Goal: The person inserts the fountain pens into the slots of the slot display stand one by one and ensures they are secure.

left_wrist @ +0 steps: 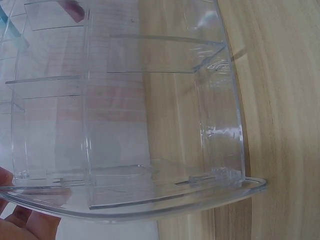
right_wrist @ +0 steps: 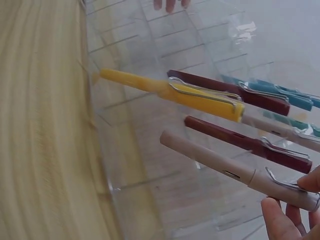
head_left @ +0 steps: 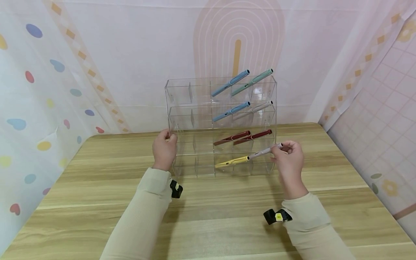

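A clear stepped display rack (head_left: 182,94) with divided compartments stands upright on the table. At its left side, my left hand (head_left: 164,150) grips the side panel; in the left wrist view fingers (left_wrist: 37,225) show around the panel's edge. Between thumb and fingers, my right hand (head_left: 289,159) pinches a pale pinkish-grey fountain pen (right_wrist: 210,157) by its cap end. This pen slants over the right end of the lowest tier, its barrel pointing left. A yellow pen (head_left: 232,162) lies beside it in the lowest tier.
Higher tiers hold two dark red pens (head_left: 253,137), two blue pens (head_left: 230,83), a green pen (head_left: 252,82) and a light grey pen (head_left: 255,110), all leaning up to the right. Behind the wooden table (head_left: 214,216) hangs a patterned curtain (head_left: 139,54).
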Available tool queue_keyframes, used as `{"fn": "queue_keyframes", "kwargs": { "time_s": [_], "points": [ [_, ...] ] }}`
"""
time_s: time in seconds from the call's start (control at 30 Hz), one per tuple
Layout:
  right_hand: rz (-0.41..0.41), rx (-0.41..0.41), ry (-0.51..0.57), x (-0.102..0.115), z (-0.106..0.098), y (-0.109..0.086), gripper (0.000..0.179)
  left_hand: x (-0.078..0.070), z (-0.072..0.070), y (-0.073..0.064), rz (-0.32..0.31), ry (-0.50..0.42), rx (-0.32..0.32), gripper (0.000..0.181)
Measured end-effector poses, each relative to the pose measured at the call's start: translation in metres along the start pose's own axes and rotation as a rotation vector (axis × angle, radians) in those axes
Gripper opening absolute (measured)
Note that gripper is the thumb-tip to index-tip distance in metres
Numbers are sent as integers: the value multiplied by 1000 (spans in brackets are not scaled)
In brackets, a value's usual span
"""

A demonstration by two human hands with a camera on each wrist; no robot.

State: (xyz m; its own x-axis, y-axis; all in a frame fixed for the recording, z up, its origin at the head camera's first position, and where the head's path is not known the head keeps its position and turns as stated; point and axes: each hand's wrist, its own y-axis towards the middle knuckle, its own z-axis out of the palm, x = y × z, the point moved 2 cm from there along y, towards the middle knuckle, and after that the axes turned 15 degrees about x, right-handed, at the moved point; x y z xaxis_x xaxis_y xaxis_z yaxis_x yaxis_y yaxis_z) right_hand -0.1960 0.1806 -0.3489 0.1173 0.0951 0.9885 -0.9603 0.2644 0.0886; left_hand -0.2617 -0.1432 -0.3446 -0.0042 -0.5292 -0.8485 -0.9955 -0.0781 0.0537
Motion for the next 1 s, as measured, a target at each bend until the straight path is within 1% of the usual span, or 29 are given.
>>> {"fn": "queue_keyframes", "kwargs": {
  "time_s": [0.1,0.33,0.5,0.63,0.77,1.0],
  "points": [
    [9,2,-4,-4,3,-1,23,0,0,0,5,5,0,33],
    [19,-30,9,-15,8,-1,24,-1,0,0,3,4,1,34],
    [25,-13,0,-20,10,-1,23,-2,-1,-1,-6,-12,8,33],
    [34,1,14,-22,12,-2,23,-3,-2,-2,-5,-24,11,30],
    [39,-9,15,-23,15,-2,23,-3,-2,-2,-1,-33,12,29],
    [62,-3,7,-28,19,-5,23,-3,-2,-2,-8,-38,15,31]
  ]
}}
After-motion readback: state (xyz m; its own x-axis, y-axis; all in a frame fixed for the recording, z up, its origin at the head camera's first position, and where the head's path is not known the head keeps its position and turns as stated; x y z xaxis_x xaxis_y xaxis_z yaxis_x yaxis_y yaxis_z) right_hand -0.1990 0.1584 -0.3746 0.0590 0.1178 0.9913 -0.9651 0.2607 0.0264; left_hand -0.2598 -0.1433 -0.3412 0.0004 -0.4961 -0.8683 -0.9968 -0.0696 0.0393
